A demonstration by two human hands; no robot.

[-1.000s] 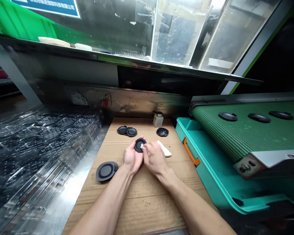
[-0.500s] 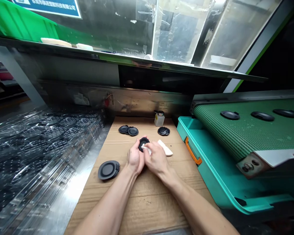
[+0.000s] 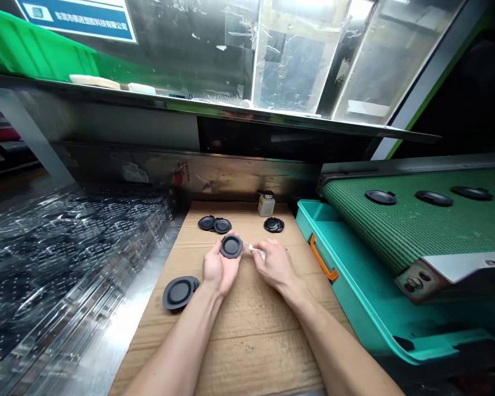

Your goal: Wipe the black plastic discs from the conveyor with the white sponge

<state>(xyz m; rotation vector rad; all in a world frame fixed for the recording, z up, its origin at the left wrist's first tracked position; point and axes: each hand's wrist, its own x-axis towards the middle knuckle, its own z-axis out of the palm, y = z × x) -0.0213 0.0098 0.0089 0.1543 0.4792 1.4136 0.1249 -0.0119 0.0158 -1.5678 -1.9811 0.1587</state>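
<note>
My left hand (image 3: 221, 268) holds a round black plastic cap (image 3: 231, 246), its ringed face turned up, over the cardboard sheet (image 3: 247, 341). My right hand (image 3: 275, 263), a little to the right, pinches a small wad of white cloth (image 3: 257, 251), apart from the cap. A larger round black cap (image 3: 179, 292) lies by my left forearm. Farther back, two black caps (image 3: 221, 225) overlap at the left. More black round parts (image 3: 274, 224) lie at the right, in front of a small white bottle (image 3: 266, 204) with a dark top.
At right, a green conveyor belt (image 3: 396, 225) carries several black caps above a teal bin (image 3: 350, 286) with an orange handle. Clear plastic trays (image 3: 74, 269) fill the left side. A metal shelf edge (image 3: 231, 113) crosses overhead, bearing a green crate (image 3: 33, 49).
My right hand has drawn the cloth away to the right, off the cap. My left hand has shifted left, and the cap's face now shows fully. Caps on the belt have moved slightly left.
</note>
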